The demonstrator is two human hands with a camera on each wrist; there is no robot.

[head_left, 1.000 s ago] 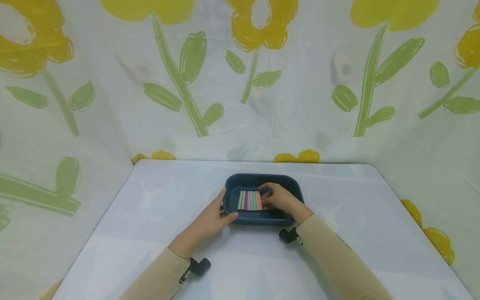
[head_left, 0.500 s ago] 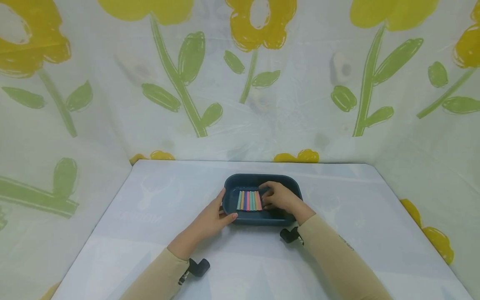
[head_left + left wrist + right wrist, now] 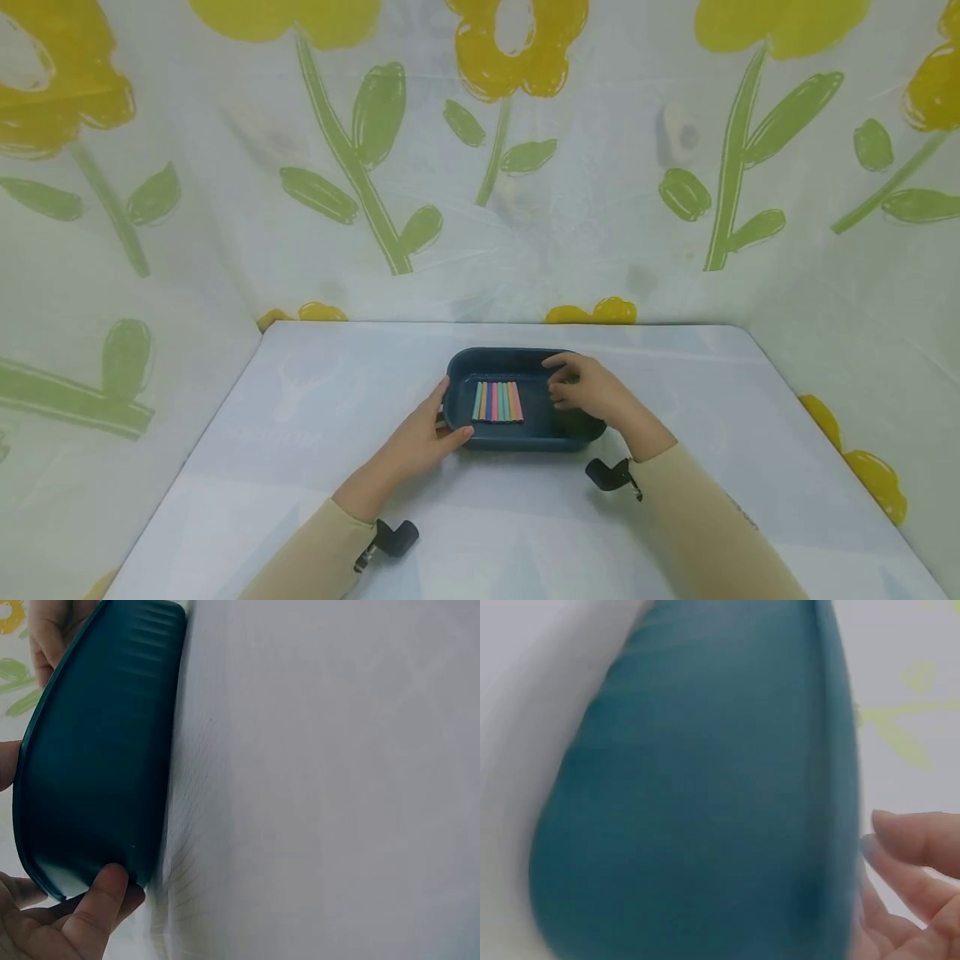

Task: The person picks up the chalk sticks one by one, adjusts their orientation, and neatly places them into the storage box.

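Note:
A dark blue tray (image 3: 525,443) with raised walls stands on the table. Inside it, left of the middle, several pastel chalk sticks (image 3: 498,402) lie side by side in one row. My left hand (image 3: 420,437) grips the tray's left end, its thumb at the near rim. In the left wrist view, fingers (image 3: 94,911) press on the outer wall. My right hand (image 3: 596,392) hovers over the right part of the tray with loosely bent fingers and nothing seen in them. The right wrist view has its thumb and fingers (image 3: 922,840) apart, beside the rim.
A pale, faintly patterned table (image 3: 300,467) lies around the tray. Behind and at the sides hangs a white curtain (image 3: 600,208) printed with yellow flowers. Black wrist cameras (image 3: 396,538) sit at both beige sleeves.
My right hand has moved right and lifted away from the right end of the chalk row. The left hand, the tray and the chalk sticks stay in place.

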